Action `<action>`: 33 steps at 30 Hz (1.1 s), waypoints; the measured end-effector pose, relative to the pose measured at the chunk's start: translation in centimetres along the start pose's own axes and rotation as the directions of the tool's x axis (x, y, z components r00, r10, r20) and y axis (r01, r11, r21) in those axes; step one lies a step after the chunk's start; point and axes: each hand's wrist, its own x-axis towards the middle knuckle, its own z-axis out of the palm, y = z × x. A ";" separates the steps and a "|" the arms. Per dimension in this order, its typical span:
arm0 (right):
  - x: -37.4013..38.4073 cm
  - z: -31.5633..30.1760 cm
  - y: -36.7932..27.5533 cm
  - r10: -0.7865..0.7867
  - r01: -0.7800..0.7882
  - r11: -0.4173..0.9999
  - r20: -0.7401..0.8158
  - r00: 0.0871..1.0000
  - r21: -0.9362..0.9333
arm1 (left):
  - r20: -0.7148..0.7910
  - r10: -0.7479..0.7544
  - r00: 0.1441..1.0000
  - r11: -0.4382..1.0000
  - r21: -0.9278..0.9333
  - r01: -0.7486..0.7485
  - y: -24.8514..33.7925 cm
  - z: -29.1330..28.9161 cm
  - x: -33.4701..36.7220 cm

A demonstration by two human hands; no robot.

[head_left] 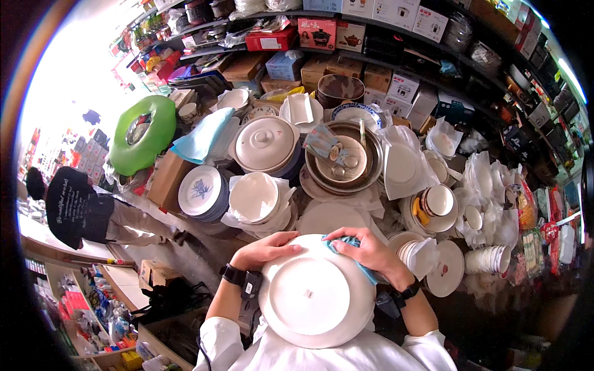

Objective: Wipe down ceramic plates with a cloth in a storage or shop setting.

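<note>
A large white plate is held close to my body, its underside with a round foot ring turned up toward me. My left hand grips the plate's far left rim, thumb on the underside and fingers hidden beyond the edge. At the far right rim, my right hand presses a blue cloth against the plate, with its fingers curled over the cloth. Just beyond the plate lies another pale round plate, partly covered by the one I hold.
Stacked plates, paper-wrapped bowls, a lidded white pot and a metal basin crowd the surface ahead. White cups lie at right. A green ring-shaped object stands far left. A person stands at left, beside shelves of goods.
</note>
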 end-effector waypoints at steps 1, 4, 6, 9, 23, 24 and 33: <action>0.1 0.6 0.0 0.008 -0.008 1.000 -0.007 1.000 -0.007 | -0.141 -0.109 0.984 0.991 -0.087 0.097 -0.7 0.3 -0.3; 0.7 2.3 -0.4 -0.019 0.017 0.998 -0.035 0.999 -0.060 | -0.157 -0.095 0.983 0.995 -0.051 0.088 -1.9 -0.5 -1.4; 1.0 3.2 -1.1 -0.106 0.103 0.992 -0.033 0.994 -0.076 | 0.011 -0.021 1.000 0.993 -0.114 0.022 -2.0 -1.7 -1.9; 1.1 3.9 -2.6 -0.167 0.167 0.970 0.017 0.986 -0.176 | 0.131 0.032 0.991 0.987 -0.163 -0.010 -1.8 -2.6 -2.5; 2.0 6.8 -1.5 -0.170 0.216 0.929 0.171 0.970 -0.299 | 0.076 -0.032 0.997 0.986 -0.158 0.044 -5.7 -2.7 -4.2; 1.6 7.0 -1.1 -0.166 0.207 0.938 0.163 0.973 -0.279 | 0.056 -0.044 0.997 0.985 -0.166 0.052 -6.1 -2.6 -4.5; -2.7 9.4 1.7 -0.162 0.158 0.963 -0.003 0.987 -0.219 | 0.101 -0.060 0.993 0.961 -0.264 0.085 -6.7 -1.9 -6.8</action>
